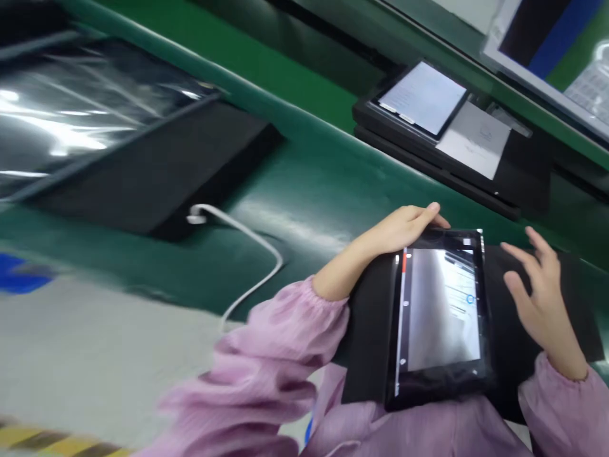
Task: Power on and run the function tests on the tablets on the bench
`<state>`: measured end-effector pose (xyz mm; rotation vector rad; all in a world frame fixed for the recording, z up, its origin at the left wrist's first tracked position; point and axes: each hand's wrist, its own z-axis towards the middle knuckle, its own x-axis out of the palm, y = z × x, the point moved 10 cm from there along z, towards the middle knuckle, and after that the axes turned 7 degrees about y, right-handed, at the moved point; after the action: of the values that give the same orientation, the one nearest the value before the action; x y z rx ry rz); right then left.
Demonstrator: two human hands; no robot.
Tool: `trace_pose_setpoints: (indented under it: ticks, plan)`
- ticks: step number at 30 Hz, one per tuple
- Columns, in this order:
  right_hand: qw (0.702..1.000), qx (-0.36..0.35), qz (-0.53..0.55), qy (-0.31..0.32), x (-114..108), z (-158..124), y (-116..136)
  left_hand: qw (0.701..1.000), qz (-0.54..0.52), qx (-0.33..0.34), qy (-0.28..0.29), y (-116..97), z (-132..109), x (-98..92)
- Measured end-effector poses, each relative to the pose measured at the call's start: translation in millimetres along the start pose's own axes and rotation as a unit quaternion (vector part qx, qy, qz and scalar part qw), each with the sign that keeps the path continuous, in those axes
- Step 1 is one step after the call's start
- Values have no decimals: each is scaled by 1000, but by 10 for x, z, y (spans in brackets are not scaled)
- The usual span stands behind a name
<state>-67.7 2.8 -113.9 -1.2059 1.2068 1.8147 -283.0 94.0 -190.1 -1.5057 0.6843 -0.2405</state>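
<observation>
A black tablet [445, 317] with a lit screen lies tilted on a black mat [366, 336] in front of my body. Its screen shows a greyish picture with a small blue ring near the right side. My left hand [404, 230] grips the tablet's upper left corner, with some fingers hidden behind the edge. To the right of the tablet, my right hand [537, 289] hovers apart from it, fingers spread and holding nothing. Both of my arms wear pink sleeves.
Farther back, a second lit tablet [423, 98] and a white card [476, 139] lie on stacked black pads [428, 152]. At left, a black foam block [162, 165] adjoins shiny plastic-covered items [71, 108]. A white cable [259, 238] crosses the green bench [304, 197].
</observation>
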Motion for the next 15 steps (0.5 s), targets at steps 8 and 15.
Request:
trace_pose_setpoints:
  ticks: [8,15]
  plan:
    - [847,493,-169,-110,-1213,-2305,-2753,990,29,-135,-33,136,16,-84]
    - [731,652,-171,-109,-1560,-3836,-3270,976,35,-201,-77,174,-35,-133]
